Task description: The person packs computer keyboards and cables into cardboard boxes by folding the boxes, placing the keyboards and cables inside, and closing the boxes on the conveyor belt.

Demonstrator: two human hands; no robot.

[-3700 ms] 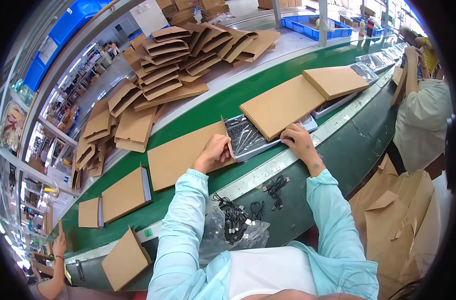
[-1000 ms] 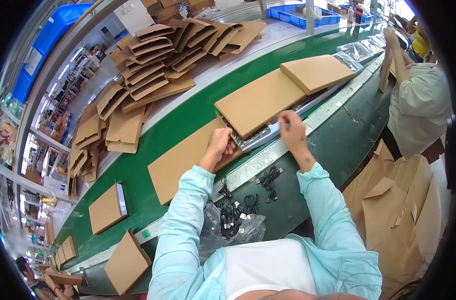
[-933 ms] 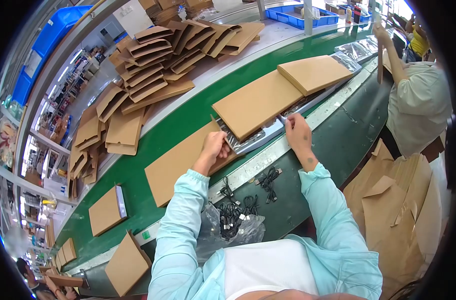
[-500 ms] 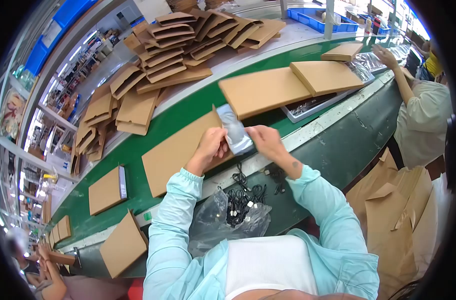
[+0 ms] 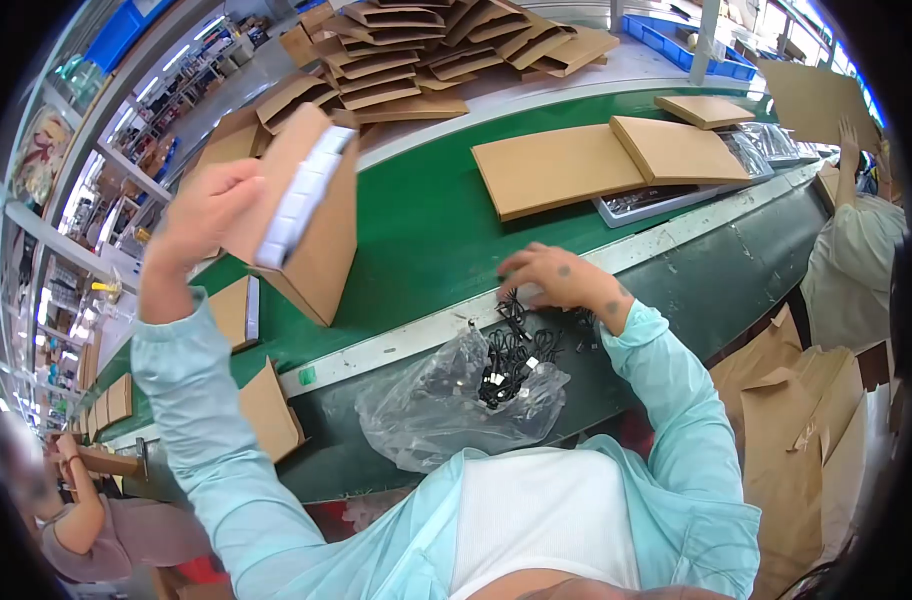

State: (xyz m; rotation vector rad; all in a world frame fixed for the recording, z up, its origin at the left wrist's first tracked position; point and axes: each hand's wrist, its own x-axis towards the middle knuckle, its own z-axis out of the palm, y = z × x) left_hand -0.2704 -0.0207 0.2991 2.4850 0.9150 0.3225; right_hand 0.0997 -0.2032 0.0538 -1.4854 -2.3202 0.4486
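Observation:
My left hand (image 5: 204, 215) grips a cardboard box (image 5: 326, 235) by its side and holds it tilted above the belt. One end of the box is open, and a pale lavender-white insert (image 5: 304, 195) shows there. My right hand (image 5: 558, 278) is over the metal edge of the belt, fingers bent and apart, just above a black cable (image 5: 514, 318). Whether the fingertips touch the cable is unclear. Below it, a heap of black cables (image 5: 511, 368) with white tags lies on a clear plastic bag (image 5: 416, 425).
Closed boxes (image 5: 556, 175) and a grey tray (image 5: 626, 212) lie on the green belt (image 5: 416, 230). Empty box sleeves (image 5: 386, 70) are piled behind it. Another open box (image 5: 268, 410) rests at the near edge. Co-workers sit left and right; one raises a cardboard sheet (image 5: 821, 105).
The large box has been lifted off the belt and swung left in my left hand. My right hand has left the silvery packet at its open end and moved down to the cables.

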